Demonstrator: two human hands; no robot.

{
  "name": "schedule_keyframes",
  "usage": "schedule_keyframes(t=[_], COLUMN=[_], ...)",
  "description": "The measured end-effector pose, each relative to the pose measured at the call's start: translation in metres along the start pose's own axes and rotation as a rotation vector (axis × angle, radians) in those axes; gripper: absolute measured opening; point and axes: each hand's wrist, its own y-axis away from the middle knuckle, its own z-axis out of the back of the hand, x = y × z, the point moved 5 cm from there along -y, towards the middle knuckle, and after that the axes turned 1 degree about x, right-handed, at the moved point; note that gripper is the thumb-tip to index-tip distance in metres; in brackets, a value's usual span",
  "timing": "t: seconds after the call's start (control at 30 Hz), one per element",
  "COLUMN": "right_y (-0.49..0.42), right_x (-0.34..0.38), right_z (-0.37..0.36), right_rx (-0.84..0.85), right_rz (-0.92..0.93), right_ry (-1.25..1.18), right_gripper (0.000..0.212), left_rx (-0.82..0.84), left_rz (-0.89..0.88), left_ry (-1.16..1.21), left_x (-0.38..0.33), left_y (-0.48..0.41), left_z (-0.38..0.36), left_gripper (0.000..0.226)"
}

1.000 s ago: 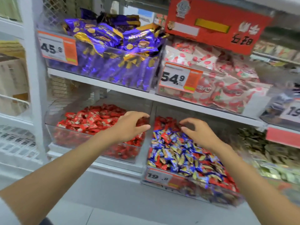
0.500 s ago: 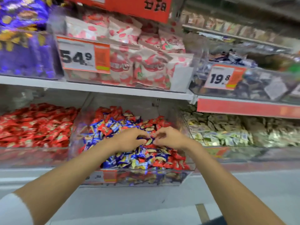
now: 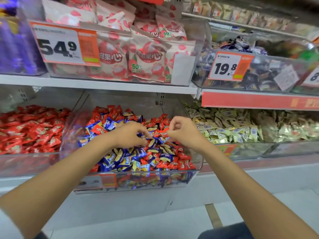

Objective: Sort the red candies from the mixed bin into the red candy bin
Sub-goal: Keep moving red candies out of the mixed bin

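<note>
The right hand [image 3: 183, 133] hangs over the middle of the mixed bin [image 3: 155, 184] with its fingers curled. Thumb and forefinger close at the edge of a red candy [image 3: 162, 134] on top of the heap. It reads as a pinch, though the wrapper is small and partly hidden by the fingertips. The candy's long axis is too blurred to call.

The left hand [image 3: 128, 135] sits just beside it, the two hands close but apart. Its fingers are bent down into the pile among blue and yellow candies [image 3: 120, 159]. Whether it grips anything I cannot tell, since its fingertips are buried in wrappers.

The relation that matters is sideways. The red candy bin [image 3: 25, 163] stands directly left of the mixed bin on the same shelf, with their clear walls side by side. Both hands must therefore travel left to drop anything. The left hand is the nearer one and has a free path over the dividing wall. The right hand is farther, and the left arm lies between it and the target. By my judgement, the right hand would do best to pass its candy across, or to wait until the left arm clears. Many red candies are scattered through the mixed bin, so the sort looks far from finished.
</note>
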Motion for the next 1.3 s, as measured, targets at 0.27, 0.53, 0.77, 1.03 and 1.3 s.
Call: schedule_keyframes(t=[0.27, 0.53, 0.77, 1.03, 1.3], right_y=[0.016, 0.006, 0.007, 0.026, 0.053], right_x=[-0.001, -0.019, -0.023, 0.017, 0.018], right_z=[-0.008, -0.058, -0.061, 0.009, 0.035], right_rx=[0.199, 0.471, 0.434, 0.144, 0.079], right_rz=[0.016, 0.042, 0.085, 0.074, 0.085], right_ry=[0.139, 0.426, 0.459, 0.204, 0.197], right_gripper=[0.025, 0.031, 0.013, 0.007, 0.013], left_rx=[0.132, -0.205, -0.178, -0.119, 0.190], left_rz=[-0.079, -0.101, -0.025, -0.113, -0.236], left_ry=[-0.093, 0.332, 0.300, 0.339, -0.002], left_x=[-0.008, -0.010, -0.017, -0.037, -0.058], left_y=[0.007, 0.026, 0.038, 0.034, 0.007], left_z=[-0.020, 0.016, 0.014, -0.005, -0.054], left_gripper=[0.005, 0.008, 0.025, 0.005, 0.038])
